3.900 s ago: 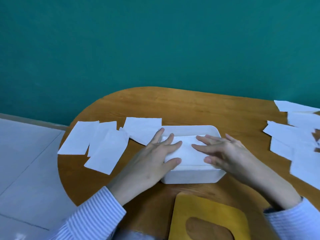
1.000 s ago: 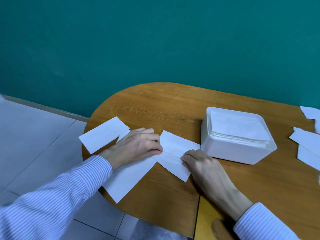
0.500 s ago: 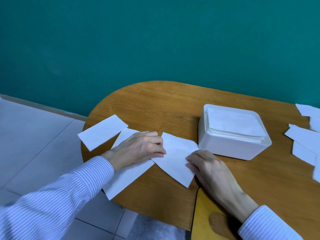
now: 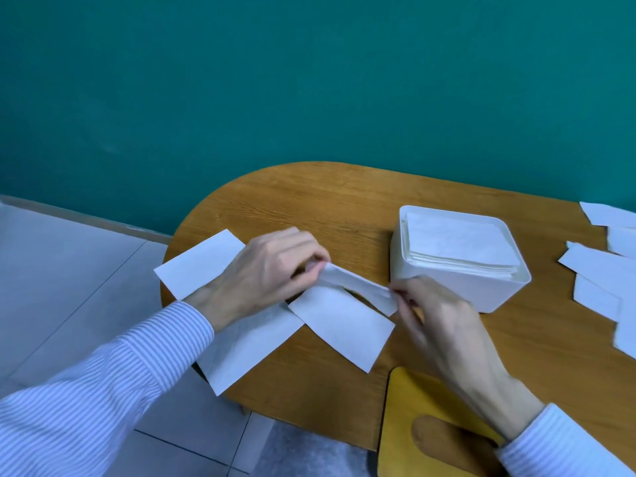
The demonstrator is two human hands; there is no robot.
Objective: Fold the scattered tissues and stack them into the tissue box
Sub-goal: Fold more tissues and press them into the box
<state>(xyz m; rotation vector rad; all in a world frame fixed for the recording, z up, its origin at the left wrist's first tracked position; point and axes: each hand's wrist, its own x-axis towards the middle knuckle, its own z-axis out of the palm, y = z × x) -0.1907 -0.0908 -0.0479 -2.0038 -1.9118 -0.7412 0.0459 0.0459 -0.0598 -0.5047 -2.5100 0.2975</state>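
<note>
Both hands pinch one tissue (image 4: pixel 344 306) just left of the box (image 4: pixel 444 290), folding its far edge up and over. The left hand (image 4: pixel 265 273) grips the fold's left end with curled fingers; the right hand (image 4: pixel 433 315) grips its right end, close against the box wall. Two more tissues lie left of the box, partly under the left forearm. A folded stack (image 4: pixel 457 246) fills the box. Loose tissues (image 4: pixel 605 270) lie right of it, and a yellow lid (image 4: pixel 413 425) sits nearer than it.
</note>
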